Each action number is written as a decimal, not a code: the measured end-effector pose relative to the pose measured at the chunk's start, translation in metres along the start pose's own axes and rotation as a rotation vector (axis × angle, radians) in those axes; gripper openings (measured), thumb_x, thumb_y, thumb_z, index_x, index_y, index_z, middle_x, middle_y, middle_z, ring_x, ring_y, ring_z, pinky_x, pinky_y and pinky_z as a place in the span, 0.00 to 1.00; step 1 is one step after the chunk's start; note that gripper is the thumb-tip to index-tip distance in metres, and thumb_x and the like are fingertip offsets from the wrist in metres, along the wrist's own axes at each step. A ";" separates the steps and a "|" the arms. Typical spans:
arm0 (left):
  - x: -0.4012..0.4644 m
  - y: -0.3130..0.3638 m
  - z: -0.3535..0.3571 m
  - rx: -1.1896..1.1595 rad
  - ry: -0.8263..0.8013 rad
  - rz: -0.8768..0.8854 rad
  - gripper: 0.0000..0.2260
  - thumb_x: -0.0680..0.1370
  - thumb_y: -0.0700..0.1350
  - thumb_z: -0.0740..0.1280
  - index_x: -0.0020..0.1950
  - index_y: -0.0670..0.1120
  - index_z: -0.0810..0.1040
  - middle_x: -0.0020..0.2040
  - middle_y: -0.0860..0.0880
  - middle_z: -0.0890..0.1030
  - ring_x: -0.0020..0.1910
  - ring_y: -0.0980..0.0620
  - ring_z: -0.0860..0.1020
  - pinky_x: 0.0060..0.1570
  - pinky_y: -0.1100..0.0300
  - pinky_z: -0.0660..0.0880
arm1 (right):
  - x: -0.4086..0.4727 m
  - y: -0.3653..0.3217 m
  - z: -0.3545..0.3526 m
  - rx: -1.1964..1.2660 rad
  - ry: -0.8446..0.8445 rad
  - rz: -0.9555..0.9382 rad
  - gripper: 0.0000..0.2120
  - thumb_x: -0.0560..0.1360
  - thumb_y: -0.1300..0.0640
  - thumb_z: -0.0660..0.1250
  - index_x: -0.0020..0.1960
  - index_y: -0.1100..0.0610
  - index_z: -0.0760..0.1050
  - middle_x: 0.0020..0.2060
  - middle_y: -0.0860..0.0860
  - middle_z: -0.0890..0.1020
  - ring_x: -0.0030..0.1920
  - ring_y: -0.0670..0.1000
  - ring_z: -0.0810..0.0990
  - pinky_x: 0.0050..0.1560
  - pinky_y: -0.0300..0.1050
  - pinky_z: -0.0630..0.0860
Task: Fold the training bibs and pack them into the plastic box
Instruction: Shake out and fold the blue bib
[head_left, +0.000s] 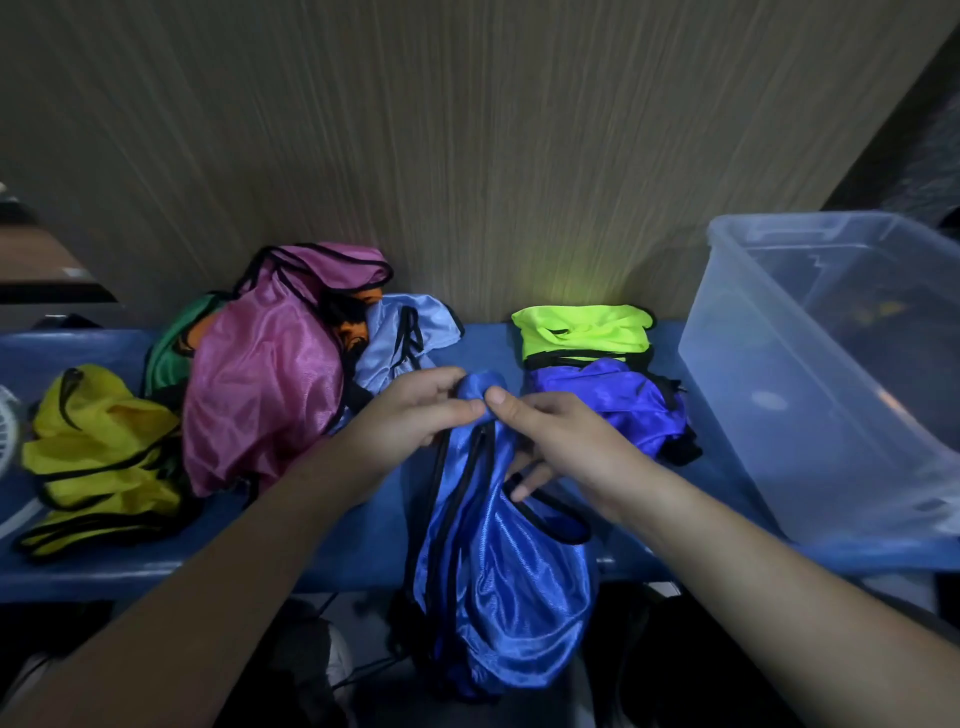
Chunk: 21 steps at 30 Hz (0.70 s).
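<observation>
Quick count for you: eight bibs showing. One blue bib (498, 561) pinched between your two hands, left hand (415, 410) and right hand (556, 441). Left of your grip: yellow bib (98, 447), pink bib (265, 374), green bib (169, 343), an orange bib (358, 325) barely peeking out, light blue bib (400, 338). Right of your grip: neon yellow bib (582, 330) and purple bib (618, 400). Further right, one plastic box (810, 374).

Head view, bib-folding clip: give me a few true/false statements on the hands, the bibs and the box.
1. Both hands, left hand and right hand, pinch the blue bib. True.
2. The blue bib lies folded inside the plastic box. False: it hangs over the bench's front edge.
3. The neon green bib sits beside the box. True.
4. The pink bib is right of the box. False: it is in the left pile.
</observation>
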<state>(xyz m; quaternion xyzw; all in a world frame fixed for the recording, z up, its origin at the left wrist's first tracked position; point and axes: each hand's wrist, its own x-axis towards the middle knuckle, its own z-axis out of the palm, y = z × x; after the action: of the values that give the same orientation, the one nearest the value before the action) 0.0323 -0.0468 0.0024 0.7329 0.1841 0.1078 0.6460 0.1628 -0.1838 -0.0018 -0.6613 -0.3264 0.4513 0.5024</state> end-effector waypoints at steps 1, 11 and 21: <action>-0.001 0.001 -0.001 0.000 -0.026 -0.005 0.25 0.73 0.54 0.72 0.52 0.33 0.72 0.46 0.40 0.75 0.48 0.44 0.71 0.50 0.45 0.65 | -0.001 0.000 -0.001 0.009 -0.010 0.002 0.24 0.79 0.43 0.65 0.54 0.66 0.79 0.45 0.62 0.86 0.38 0.55 0.82 0.43 0.59 0.82; -0.008 0.001 -0.002 0.029 0.006 0.048 0.08 0.80 0.39 0.67 0.47 0.35 0.73 0.33 0.54 0.76 0.31 0.62 0.73 0.33 0.71 0.69 | -0.004 0.003 -0.009 0.093 -0.115 -0.040 0.06 0.78 0.56 0.69 0.47 0.59 0.76 0.42 0.60 0.77 0.43 0.59 0.73 0.37 0.42 0.80; -0.030 0.001 -0.021 0.114 0.060 0.035 0.06 0.77 0.36 0.68 0.48 0.44 0.72 0.37 0.43 0.72 0.36 0.49 0.69 0.41 0.53 0.65 | -0.027 0.001 -0.036 0.038 -0.240 -0.047 0.05 0.73 0.57 0.70 0.44 0.56 0.74 0.33 0.50 0.77 0.34 0.46 0.75 0.36 0.38 0.74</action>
<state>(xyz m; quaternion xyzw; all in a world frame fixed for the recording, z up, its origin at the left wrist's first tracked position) -0.0028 -0.0402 0.0089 0.7682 0.1965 0.1305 0.5952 0.1860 -0.2216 0.0074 -0.5850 -0.3908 0.5217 0.4826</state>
